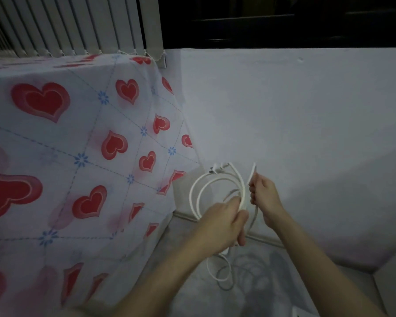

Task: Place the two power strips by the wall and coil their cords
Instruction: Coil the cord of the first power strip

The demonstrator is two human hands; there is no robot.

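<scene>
Here, cord (206, 186) loops beside wall (284, 124).

We see a white cord (198, 191), coiled in several upright loops above the floor, one free end arching up at right, slack trailing down.

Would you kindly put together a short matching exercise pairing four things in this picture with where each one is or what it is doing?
Things:
1. left hand
2. right hand
3. heart-print cloth
4. vertical blinds

Places or states:
A. hangs at the top left, above the cloth
B. pinches the free length of white cord
C. grips the gathered loops of cord
D. drapes over the furniture on the left

Pairs: 1-C, 2-B, 3-D, 4-A
</scene>
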